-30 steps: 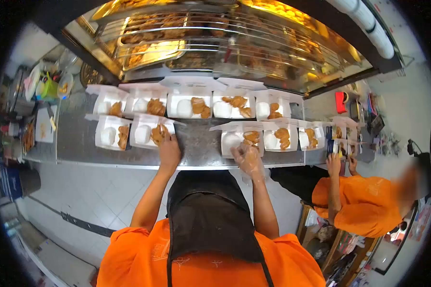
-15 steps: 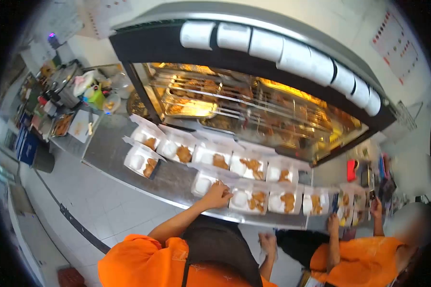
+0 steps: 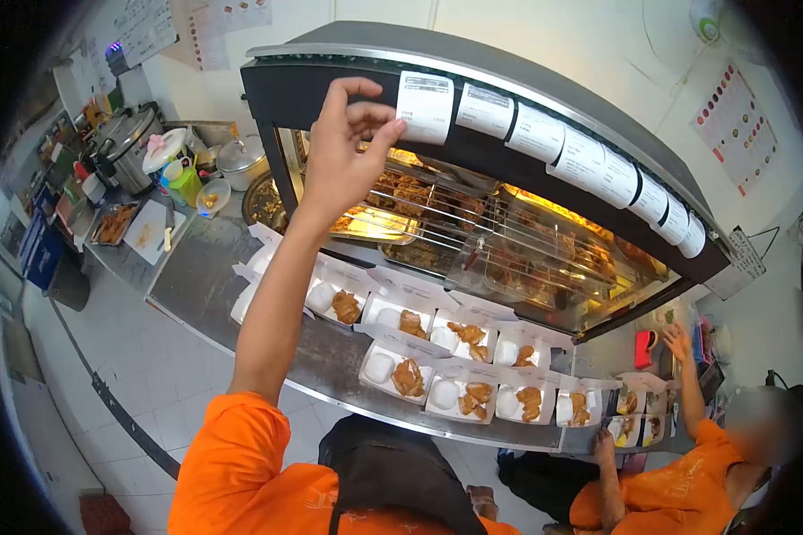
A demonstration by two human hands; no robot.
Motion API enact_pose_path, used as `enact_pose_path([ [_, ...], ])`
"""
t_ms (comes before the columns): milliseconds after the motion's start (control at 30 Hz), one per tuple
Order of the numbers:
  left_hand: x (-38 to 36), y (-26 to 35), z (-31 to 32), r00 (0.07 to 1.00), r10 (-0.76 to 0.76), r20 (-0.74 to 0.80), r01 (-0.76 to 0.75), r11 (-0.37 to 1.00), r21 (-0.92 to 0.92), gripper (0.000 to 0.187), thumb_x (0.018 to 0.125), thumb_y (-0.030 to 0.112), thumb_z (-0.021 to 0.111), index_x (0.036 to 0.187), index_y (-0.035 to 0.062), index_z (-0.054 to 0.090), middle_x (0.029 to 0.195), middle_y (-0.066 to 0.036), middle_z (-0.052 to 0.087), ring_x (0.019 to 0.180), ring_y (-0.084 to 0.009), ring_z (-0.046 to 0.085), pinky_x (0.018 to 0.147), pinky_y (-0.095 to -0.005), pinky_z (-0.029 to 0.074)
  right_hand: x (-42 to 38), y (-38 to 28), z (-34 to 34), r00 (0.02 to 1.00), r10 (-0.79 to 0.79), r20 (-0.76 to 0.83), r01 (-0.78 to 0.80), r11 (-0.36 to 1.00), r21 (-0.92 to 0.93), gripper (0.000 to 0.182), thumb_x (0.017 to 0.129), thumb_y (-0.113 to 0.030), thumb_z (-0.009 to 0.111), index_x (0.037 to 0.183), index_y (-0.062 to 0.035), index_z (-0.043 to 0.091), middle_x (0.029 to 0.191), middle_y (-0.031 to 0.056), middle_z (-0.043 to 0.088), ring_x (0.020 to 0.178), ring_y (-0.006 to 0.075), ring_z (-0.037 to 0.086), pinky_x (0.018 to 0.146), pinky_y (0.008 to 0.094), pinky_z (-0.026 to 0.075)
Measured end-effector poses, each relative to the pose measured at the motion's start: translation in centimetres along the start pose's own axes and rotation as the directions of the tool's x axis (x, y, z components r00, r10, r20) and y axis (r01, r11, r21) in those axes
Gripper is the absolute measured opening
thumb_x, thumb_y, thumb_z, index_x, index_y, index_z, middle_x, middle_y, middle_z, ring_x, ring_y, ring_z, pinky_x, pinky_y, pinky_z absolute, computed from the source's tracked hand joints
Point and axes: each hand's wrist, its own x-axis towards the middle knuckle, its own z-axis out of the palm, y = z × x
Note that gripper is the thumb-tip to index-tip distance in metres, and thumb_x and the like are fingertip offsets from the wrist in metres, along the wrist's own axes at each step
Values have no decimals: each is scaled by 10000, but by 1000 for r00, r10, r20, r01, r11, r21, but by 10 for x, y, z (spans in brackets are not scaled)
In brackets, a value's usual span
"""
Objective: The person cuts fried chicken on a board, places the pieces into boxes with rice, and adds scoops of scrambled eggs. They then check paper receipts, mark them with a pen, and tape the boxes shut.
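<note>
My left hand (image 3: 352,147) is raised to the top of the glass display warmer (image 3: 268,94), its thumb and a finger pinched at the lower left edge of a white printed receipt (image 3: 425,109). Below, open white meal boxes stand in two rows; one front box holds a rice mound (image 3: 379,367) and a piece of fried chicken (image 3: 409,377). My forearm covers part of the boxes at the left. Only a small part of my right hand (image 3: 482,501) shows low at the bottom, beside my dark apron (image 3: 393,477); its fingers cannot be made out.
More receipts (image 3: 535,132) hang along the warmer's top edge. A co-worker in orange (image 3: 660,486) stands at the right, one hand (image 3: 678,343) raised near a red object (image 3: 644,348). Left on the counter are a knife (image 3: 169,234), a cutting board (image 3: 149,234) and a lidded pot (image 3: 241,160).
My left hand has risen from the front-row box to the leftmost receipt. The chicken in that box is now uncovered. My right hand has dropped lower. The co-worker's far hand has moved up.
</note>
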Motion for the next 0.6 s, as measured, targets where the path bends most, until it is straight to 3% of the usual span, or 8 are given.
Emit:
enact_pose_path([
  [33,-11,0,1,999,-39,-21,37,994,-103,402,927,16,695,1265,15,478,968,-94,700,912,-126,667,837,-259,532,3,-2,-1,1000,-25,-8,25,1000,0,262,947,-126,641,1175,5,644,994,126,721,837,229,696,665,390,578],
  [67,-23,-1,0,995,-100,-18,94,973,-209,344,929,-30,661,1235,14,511,1039,-97,663,923,-100,648,832,-237,525,4,-1,0,999,-35,-14,35,999,2,261,945,-127,640,1173,1,647,992,124,722,834,228,696,664,388,577],
  [167,-55,-7,-6,983,-168,73,182,946,-268,353,929,-58,635,1263,-5,534,1137,-106,612,948,-90,636,853,-241,527,-3,4,17,999,-41,-22,41,999,-12,258,940,-129,637,1169,-10,656,984,119,725,828,226,698,661,384,572],
  [300,-81,-13,-13,934,-298,196,346,891,-295,512,894,-96,643,1384,-50,503,1222,-116,590,953,-91,624,880,-247,532,-6,11,34,999,-37,-22,36,998,-55,256,933,-132,633,1162,-24,667,974,111,729,819,223,701,656,378,566],
  [600,-90,-17,-29,903,-291,315,359,915,-185,616,844,-111,695,1421,-33,494,1254,-96,615,945,-77,618,841,-228,529,1,12,44,998,-60,-6,58,987,-149,256,916,-140,625,1148,-57,693,952,94,737,798,217,707,645,364,552],
])
